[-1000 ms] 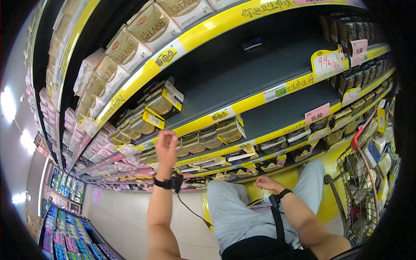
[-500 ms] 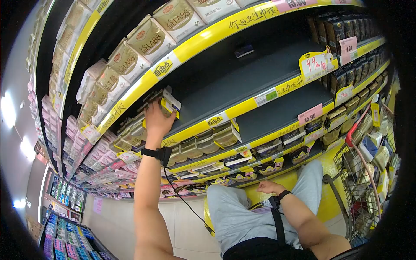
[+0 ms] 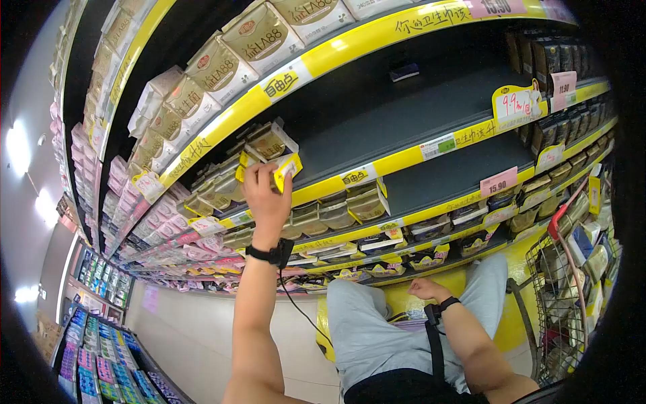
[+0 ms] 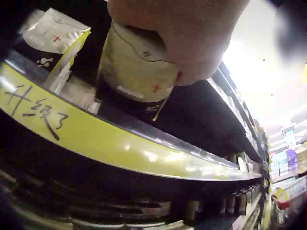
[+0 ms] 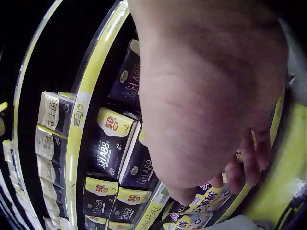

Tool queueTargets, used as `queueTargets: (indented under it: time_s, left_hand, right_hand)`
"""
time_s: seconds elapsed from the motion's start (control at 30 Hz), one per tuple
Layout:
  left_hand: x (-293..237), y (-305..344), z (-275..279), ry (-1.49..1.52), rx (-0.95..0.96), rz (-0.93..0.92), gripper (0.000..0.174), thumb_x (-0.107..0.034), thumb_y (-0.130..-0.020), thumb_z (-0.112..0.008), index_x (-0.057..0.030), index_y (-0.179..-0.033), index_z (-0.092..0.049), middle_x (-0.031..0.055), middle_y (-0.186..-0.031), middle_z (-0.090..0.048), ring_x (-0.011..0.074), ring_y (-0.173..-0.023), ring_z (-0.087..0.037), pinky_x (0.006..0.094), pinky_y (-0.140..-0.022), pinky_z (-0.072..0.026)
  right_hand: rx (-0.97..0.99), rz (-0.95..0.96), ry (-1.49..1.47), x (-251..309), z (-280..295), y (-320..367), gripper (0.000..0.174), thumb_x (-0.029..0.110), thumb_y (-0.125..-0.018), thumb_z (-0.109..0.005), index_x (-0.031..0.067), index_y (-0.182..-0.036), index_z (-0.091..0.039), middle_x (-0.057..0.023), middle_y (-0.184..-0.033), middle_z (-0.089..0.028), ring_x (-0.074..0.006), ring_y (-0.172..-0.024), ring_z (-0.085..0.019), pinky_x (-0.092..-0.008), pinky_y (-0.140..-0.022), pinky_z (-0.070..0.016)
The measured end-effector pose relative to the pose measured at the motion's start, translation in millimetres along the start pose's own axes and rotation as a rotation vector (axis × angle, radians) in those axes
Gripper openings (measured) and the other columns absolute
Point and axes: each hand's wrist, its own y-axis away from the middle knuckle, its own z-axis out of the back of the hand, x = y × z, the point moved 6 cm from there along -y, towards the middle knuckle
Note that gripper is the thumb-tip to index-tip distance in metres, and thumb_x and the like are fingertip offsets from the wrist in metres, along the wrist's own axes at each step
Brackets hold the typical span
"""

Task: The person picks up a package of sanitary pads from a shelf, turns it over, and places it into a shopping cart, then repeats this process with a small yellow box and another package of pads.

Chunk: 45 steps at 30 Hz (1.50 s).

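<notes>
A boxy gold-and-black packet [image 4: 139,72] is grasped by the left hand [image 3: 268,202] at a yellow-edged black shelf [image 3: 397,162], the right hand [image 3: 428,291] being left loosely curled and empty.

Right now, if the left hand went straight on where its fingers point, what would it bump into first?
Beyond the yellow-labelled pack that the left hand holds, probably the gold packs just behind it on the shelf. Any gap between them is hard to judge.
</notes>
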Motion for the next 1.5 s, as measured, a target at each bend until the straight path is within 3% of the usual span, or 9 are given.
queueTargets:
  time_s: [0.17,0.27,0.4,0.57,0.9,1.17,1.3,1.43,1.5]
  left_hand:
    - [-41.3,31.7,55.4,0.364,-0.169,-0.138,0.038,-0.022,-0.074,-0.072,-0.0025,-0.101,-0.053,0.0168,-0.099,-0.052,0.0307,-0.09,-0.052,0.04,-0.079,-0.0447]
    - [-50.0,95.6,28.0,0.8,-0.168,0.124,0.04,-0.033,-0.08,-0.066,-0.0025,-0.101,-0.05,0.0149,-0.099,-0.054,0.0258,-0.09,-0.053,0.038,-0.081,-0.0447]
    - [-86.4,238.4,-72.6,1.068,0.309,0.658,0.027,-0.018,-0.083,-0.067,-0.0027,-0.101,-0.055,0.0076,-0.093,-0.058,0.0176,-0.087,-0.055,0.0316,-0.079,-0.0453]
    - [-151.9,365.2,-122.5,1.074,0.689,0.776,0.029,-0.027,-0.086,-0.072,-0.0035,-0.097,-0.06,0.006,-0.076,-0.06,0.0133,-0.069,-0.053,0.0315,-0.064,-0.0451]
    - [-174.4,357.0,-144.3,1.159,0.758,0.617,0.052,-0.03,-0.082,-0.076,-0.0043,-0.118,-0.049,0.0104,-0.105,-0.055,0.0208,-0.093,-0.053,0.0335,-0.08,-0.0455]
    - [-198.5,329.5,-154.4,1.387,0.698,0.977,0.039,-0.027,-0.092,-0.065,-0.0037,-0.117,-0.045,0.0063,-0.097,-0.058,0.015,-0.088,-0.059,0.0296,-0.077,-0.0497]
    - [-226.1,368.2,-164.5,1.609,0.724,0.946,0.037,-0.024,-0.092,-0.065,-0.0046,-0.117,-0.046,0.0065,-0.105,-0.056,0.013,-0.089,-0.059,0.0282,-0.068,-0.0542]
    - [-236.5,347.2,-135.7,1.395,0.932,0.621,0.058,-0.031,-0.08,-0.077,0.0014,-0.118,-0.046,0.0206,-0.106,-0.061,0.034,-0.096,-0.062,0.0415,-0.08,-0.0495]
    - [-226.7,356.4,-137.1,1.25,0.918,0.633,0.062,-0.035,-0.076,-0.079,0.0023,-0.115,-0.048,0.0237,-0.103,-0.062,0.0426,-0.098,-0.06,0.0486,-0.081,-0.0479]
  right_hand:
    - [-0.022,0.021,0.104,12.7,8.0,8.8,0.039,0.042,-0.088,-0.064,0.0042,-0.099,-0.066,-0.0148,-0.093,-0.069,-0.0269,-0.089,-0.065,-0.0381,-0.079,-0.0511]
    - [0.012,0.019,0.083,17.7,4.7,6.6,0.041,0.043,-0.088,-0.064,0.0043,-0.099,-0.066,-0.0147,-0.092,-0.069,-0.0261,-0.089,-0.065,-0.0386,-0.078,-0.0513]
    - [0.233,-0.056,-0.513,31.9,0.5,17.8,0.051,0.049,-0.095,-0.05,0.0055,-0.12,-0.059,-0.0123,-0.116,-0.065,-0.026,-0.101,-0.062,-0.0403,-0.087,-0.0493]
    - [0.352,-0.12,-1.062,43.0,-10.9,38.4,0.052,0.049,-0.101,-0.042,0.0102,-0.134,-0.05,-0.0017,-0.124,-0.061,-0.0136,-0.103,-0.061,-0.031,-0.087,-0.0501]
    - [0.107,0.087,-0.777,85.3,38.8,76.4,0.073,0.036,-0.092,-0.063,0.0051,-0.149,-0.03,-0.0105,-0.148,-0.038,-0.0208,-0.136,-0.036,-0.0348,-0.111,-0.0298]
    - [-0.661,0.225,-0.69,92.7,93.4,90.6,0.05,0.018,-0.088,-0.071,-0.0008,-0.126,-0.044,-0.0105,-0.114,-0.055,-0.0179,-0.106,-0.053,-0.0316,-0.091,-0.0446]
    - [-0.713,0.121,-0.704,68.7,82.6,99.0,0.042,0.034,-0.101,-0.046,0.0003,-0.127,-0.042,-0.0114,-0.112,-0.055,-0.0189,-0.103,-0.054,-0.0298,-0.088,-0.0442]
    - [-0.687,0.01,-0.632,6.2,41.6,74.8,0.05,0.047,-0.103,-0.037,0.0046,-0.129,-0.045,-0.0068,-0.111,-0.056,-0.0137,-0.099,-0.055,-0.0274,-0.086,-0.0466]
    - [-0.197,-0.019,-1.041,22.3,18.9,70.7,0.056,0.054,-0.101,-0.037,0.0076,-0.129,-0.049,-0.005,-0.117,-0.06,-0.0136,-0.105,-0.056,-0.0302,-0.089,-0.0465]
